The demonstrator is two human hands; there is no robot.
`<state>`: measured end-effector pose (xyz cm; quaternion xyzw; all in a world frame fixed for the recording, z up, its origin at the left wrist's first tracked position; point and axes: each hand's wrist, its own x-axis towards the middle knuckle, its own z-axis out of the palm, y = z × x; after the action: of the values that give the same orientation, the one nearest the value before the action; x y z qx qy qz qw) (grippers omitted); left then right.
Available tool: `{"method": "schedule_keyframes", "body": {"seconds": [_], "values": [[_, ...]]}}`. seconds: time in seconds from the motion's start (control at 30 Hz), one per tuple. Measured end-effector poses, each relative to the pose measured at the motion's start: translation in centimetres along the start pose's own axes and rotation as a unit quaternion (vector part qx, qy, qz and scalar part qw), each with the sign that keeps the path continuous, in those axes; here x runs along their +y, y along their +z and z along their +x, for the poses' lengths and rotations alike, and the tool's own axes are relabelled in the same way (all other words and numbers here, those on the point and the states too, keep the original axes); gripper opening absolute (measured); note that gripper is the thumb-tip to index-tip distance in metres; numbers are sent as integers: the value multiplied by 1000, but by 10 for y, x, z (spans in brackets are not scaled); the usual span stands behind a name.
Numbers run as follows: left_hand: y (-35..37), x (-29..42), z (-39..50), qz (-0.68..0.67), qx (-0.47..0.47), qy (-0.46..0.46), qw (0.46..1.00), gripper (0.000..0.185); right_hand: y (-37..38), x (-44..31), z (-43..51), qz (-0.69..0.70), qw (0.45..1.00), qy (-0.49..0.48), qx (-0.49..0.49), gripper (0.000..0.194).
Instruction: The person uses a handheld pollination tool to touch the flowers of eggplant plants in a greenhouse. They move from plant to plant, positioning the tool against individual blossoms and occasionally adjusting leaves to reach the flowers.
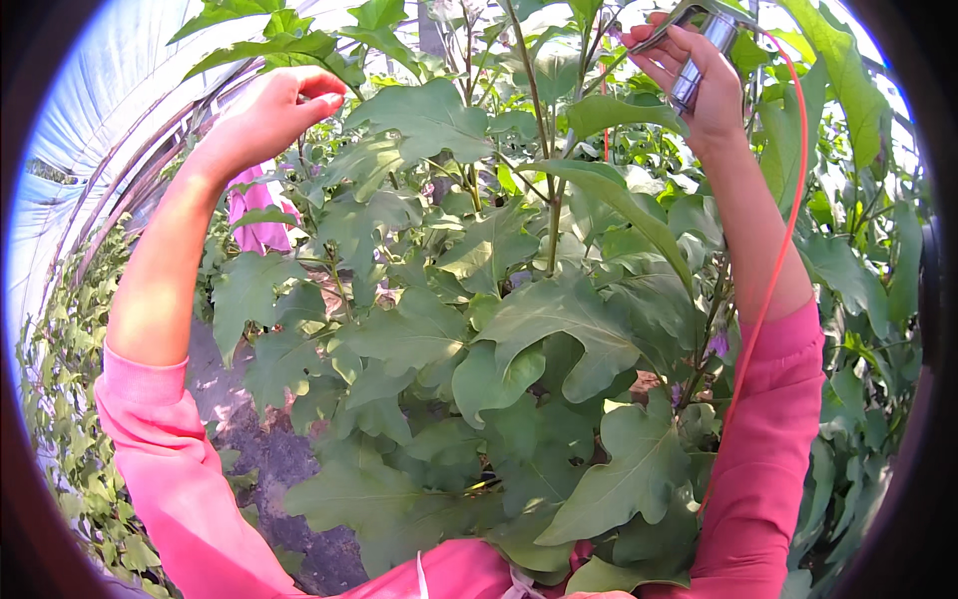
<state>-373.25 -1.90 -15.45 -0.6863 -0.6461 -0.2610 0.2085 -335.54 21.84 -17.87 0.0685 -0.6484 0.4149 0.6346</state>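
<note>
At the upper right my right hand [703,82] is closed around a shiny metal handheld tool [706,61] with a lever, its upper end cut off by the picture's edge. A thin red cord or tube [798,172] runs from the tool's top down past my right forearm. At the upper left my left hand [288,101] is raised beside a broad leaf, its fingers curled; whether something small is between them I cannot tell. Between my arms stand tall leafy plants with lobed leaves [561,322] and upright stems [554,217]. A purple flower [718,342] hangs near my right sleeve.
Behind my left forearm a pink cloth [258,213] shows among the leaves. Bare ground [299,479] lies at the lower left. Plastic sheeting [112,112] over curved poles rises on the left, with low leafy plants [82,419] beneath. More foliage [853,277] crowds the right side.
</note>
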Motion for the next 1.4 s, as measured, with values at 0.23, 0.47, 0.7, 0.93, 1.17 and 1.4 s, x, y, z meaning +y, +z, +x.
{"method": "schedule_keyframes", "body": {"seconds": [0.23,0.47,0.7,0.93,1.17,1.4], "values": [[85,-30,66,-178,141,67,972,47,55,-25,-72,-290,925,-199,-145,51],[155,-79,94,-315,127,162,927,40,153,7,-70,-360,908,-91,-195,54],[188,-105,131,-461,105,219,854,38,201,56,-18,-394,918,33,16,46],[169,-113,126,-411,54,211,885,39,165,105,74,-480,875,39,46,39],[164,-129,135,-446,116,200,864,37,165,119,90,-454,889,10,63,28],[123,-52,233,-518,163,267,796,39,144,102,95,-453,885,11,106,29]]}}
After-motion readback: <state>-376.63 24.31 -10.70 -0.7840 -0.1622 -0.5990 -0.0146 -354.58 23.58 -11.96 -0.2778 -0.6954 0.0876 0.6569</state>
